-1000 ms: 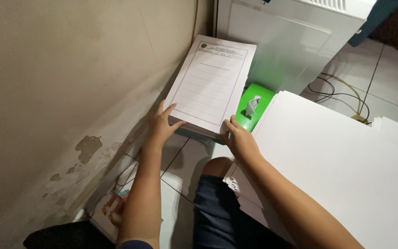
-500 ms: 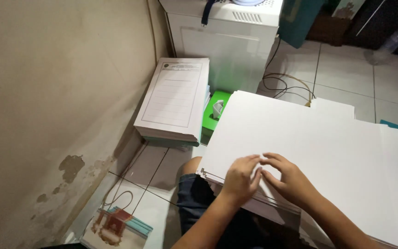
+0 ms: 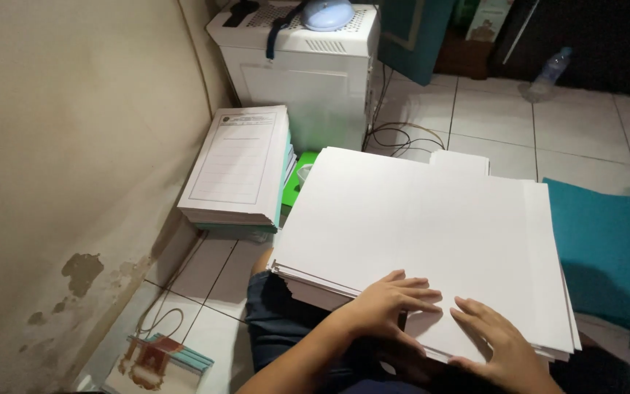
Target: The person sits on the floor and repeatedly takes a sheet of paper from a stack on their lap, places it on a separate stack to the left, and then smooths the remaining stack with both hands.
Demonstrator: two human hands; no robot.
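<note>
Just one head cam, looking steeply down and forward from close above both hands [image 3: 432, 321], which rest on a paper stack [image 3: 417, 226].

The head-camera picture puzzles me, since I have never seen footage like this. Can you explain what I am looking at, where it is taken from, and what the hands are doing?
The camera sits on a person's head and looks down, so the two bare arms at the bottom are that person's own. The left hand and the right hand both lie flat on a large stack of blank white sheets that rests across the lap. Neither hand grips anything. On the tiled floor by the wall lies a pile of printed forms, with a white machine behind it and teal sheets to the right.
</note>
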